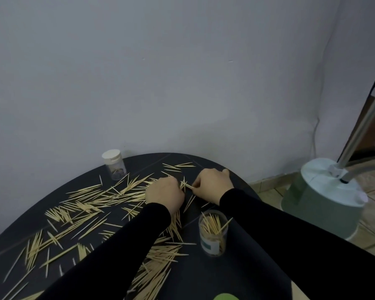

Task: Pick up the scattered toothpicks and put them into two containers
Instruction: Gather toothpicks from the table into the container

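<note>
Here, toothpicks (pixel 185 184) between both grips.

The capped jar's (pixel 115 167) contents are too dim to tell.

Dim, cool, even light, with no strong shadows or glare on the dark table (pixel 225 278). The wide lens bows its far edge and bends the wall (pixel 160 72). Soft focus throughout; toothpicks (pixel 91 204) at the left edge smear.

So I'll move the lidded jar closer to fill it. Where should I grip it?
Wrap the fingers round the clear wall of the lidded jar, below its white cap, coming from the near side: it stands upright by the wall, so approach from behind looks blocked.
</note>
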